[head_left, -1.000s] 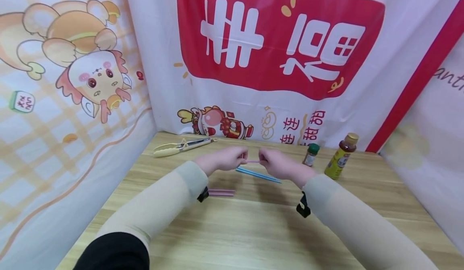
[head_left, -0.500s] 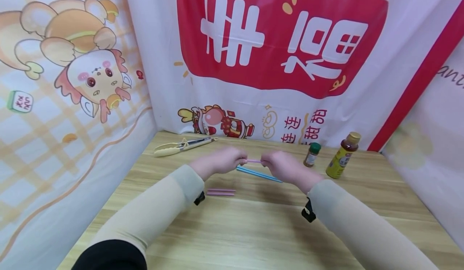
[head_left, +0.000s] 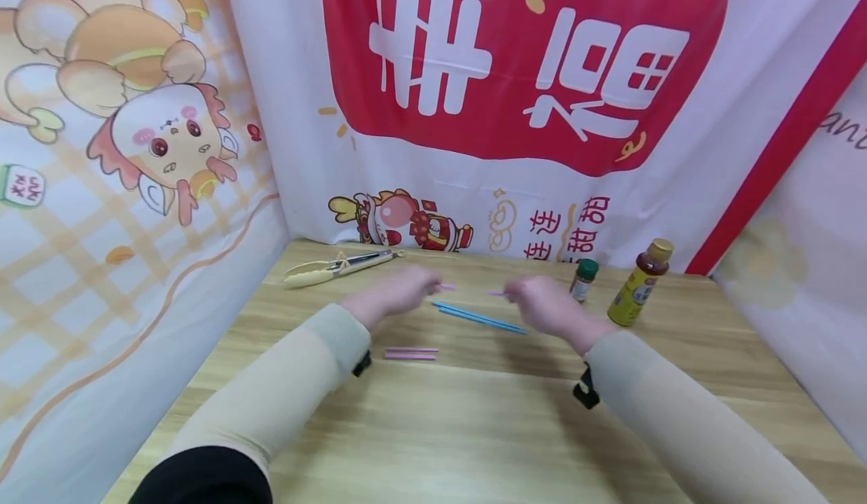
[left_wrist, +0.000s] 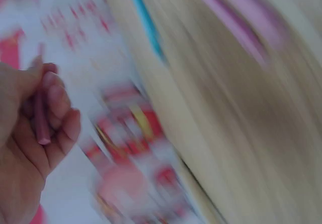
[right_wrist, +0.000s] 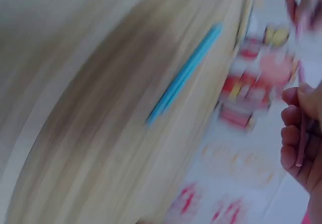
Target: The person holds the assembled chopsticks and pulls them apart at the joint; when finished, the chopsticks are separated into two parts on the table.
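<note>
My left hand has its fingers curled round a short pink straw piece, whose end pokes out toward the middle; the left wrist view, though blurred, shows the same piece lying inside the closed fingers. My right hand grips a second pink piece in the same way, the stub pointing back at the left one; in the right wrist view it runs along the curled fingers. The two stubs are apart, with a clear gap between them, both held above the wooden table. Below that gap a blue straw lies slantwise on the wood. Nearer to me, just beside my left wrist, two pink lengths lie side by side. Tongs lie at the back left. A small green-capped jar and a yellow-capped bottle stand upright at the back right, near each other.
</note>
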Demonstrator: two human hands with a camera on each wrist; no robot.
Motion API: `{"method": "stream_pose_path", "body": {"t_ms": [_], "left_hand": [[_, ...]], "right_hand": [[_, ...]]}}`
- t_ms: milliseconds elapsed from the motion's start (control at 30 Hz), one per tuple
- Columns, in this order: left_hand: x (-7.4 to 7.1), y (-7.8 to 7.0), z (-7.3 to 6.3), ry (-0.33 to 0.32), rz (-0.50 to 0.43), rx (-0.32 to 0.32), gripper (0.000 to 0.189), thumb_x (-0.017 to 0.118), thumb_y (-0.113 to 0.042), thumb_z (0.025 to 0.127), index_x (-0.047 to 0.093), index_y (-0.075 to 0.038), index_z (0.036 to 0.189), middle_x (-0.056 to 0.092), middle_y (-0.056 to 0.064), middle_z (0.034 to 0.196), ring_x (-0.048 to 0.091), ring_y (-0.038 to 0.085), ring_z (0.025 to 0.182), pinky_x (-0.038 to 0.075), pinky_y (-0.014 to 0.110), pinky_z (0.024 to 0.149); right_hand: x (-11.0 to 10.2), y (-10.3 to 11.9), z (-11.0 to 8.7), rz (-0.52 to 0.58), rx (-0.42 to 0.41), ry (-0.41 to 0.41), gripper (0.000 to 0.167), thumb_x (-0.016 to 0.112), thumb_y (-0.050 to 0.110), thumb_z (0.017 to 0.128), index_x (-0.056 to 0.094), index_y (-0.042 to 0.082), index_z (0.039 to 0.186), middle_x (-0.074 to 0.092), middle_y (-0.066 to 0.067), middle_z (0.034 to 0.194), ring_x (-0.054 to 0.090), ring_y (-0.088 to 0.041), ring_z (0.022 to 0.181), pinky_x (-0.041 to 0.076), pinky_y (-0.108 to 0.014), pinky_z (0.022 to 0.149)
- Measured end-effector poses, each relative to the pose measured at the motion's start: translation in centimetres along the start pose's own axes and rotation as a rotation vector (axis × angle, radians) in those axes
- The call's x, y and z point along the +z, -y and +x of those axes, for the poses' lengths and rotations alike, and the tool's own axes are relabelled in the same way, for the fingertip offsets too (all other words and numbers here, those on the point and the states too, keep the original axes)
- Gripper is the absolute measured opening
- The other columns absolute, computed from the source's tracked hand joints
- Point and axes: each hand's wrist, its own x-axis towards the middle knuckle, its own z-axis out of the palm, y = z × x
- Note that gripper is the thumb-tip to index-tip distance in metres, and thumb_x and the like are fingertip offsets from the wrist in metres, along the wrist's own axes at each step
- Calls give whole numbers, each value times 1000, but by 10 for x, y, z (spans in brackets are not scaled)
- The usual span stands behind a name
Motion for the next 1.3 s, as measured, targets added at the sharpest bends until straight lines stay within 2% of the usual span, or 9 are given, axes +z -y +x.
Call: {"method": "stream_pose_path", "body": {"t_ms": [100, 167, 267, 333, 500, 667, 767, 1067, 1300], "left_hand": [[-9, 37, -19, -80, 52, -127, 15, 53, -23, 103, 67, -17, 104, 59, -4, 79, 55, 13, 68, 50, 33, 68], [-15, 57, -29, -92, 75, -177, 18, 54, -26, 103, 68, -16, 105, 60, -1, 80, 54, 14, 67, 48, 36, 68], [-19, 74, -35, -71, 39, -181, 23, 53, -28, 103, 69, -11, 101, 64, 7, 86, 55, 19, 69, 47, 40, 69], [-18, 74, -34, -51, 36, -171, 24, 52, -27, 104, 69, -10, 103, 66, 8, 93, 58, 20, 77, 49, 42, 76], [-4, 52, -27, 58, -47, -112, 21, 46, -12, 104, 61, -4, 116, 64, 13, 101, 61, 28, 92, 50, 42, 85], [8, 20, -19, 159, -195, -135, 16, 48, -11, 104, 58, -4, 115, 66, 11, 94, 63, 28, 80, 52, 37, 71], [12, 3, -14, 194, -197, -132, 15, 55, -17, 102, 60, -5, 107, 68, 6, 87, 65, 22, 74, 53, 34, 68], [53, -46, -6, 215, 181, 106, 14, 69, -26, 93, 67, -19, 82, 59, -10, 74, 54, 8, 66, 46, 25, 64], [69, -59, 0, 223, 275, 95, 11, 73, -24, 90, 65, -21, 83, 56, -11, 72, 54, 8, 63, 46, 23, 62]], "right_hand": [[-8, -34, -22, 30, 139, -24, 12, 60, 6, 97, 71, 7, 101, 68, -1, 86, 62, -17, 74, 53, -38, 67], [-12, -54, -34, 52, 212, -27, 14, 58, 10, 100, 71, 5, 102, 67, -1, 85, 59, -16, 70, 50, -37, 63], [-14, -69, -41, 92, 248, -10, 20, 56, 17, 102, 71, 5, 105, 66, -2, 85, 55, -16, 66, 46, -36, 59], [-12, -70, -38, 114, 248, 4, 22, 55, 22, 103, 71, 7, 105, 66, -3, 86, 55, -16, 67, 46, -36, 59], [3, -56, -24, 137, 230, 39, 18, 53, 18, 104, 68, 9, 101, 67, -8, 89, 57, -18, 71, 48, -37, 64], [17, -39, -18, 227, 179, 51, 12, 53, -2, 99, 64, 2, 101, 66, -10, 87, 58, -20, 75, 49, -38, 66], [24, -24, -17, 274, 174, 63, 8, 57, -4, 95, 62, 2, 97, 63, -8, 80, 55, -18, 69, 48, -35, 62], [43, 8, -6, 214, 157, 92, 9, 69, 7, 92, 65, 11, 85, 59, 3, 77, 54, -15, 71, 47, -33, 66], [63, 22, -3, 272, 180, 225, 9, 69, 14, 93, 66, 15, 85, 62, 0, 77, 56, -15, 70, 48, -34, 65]]}}
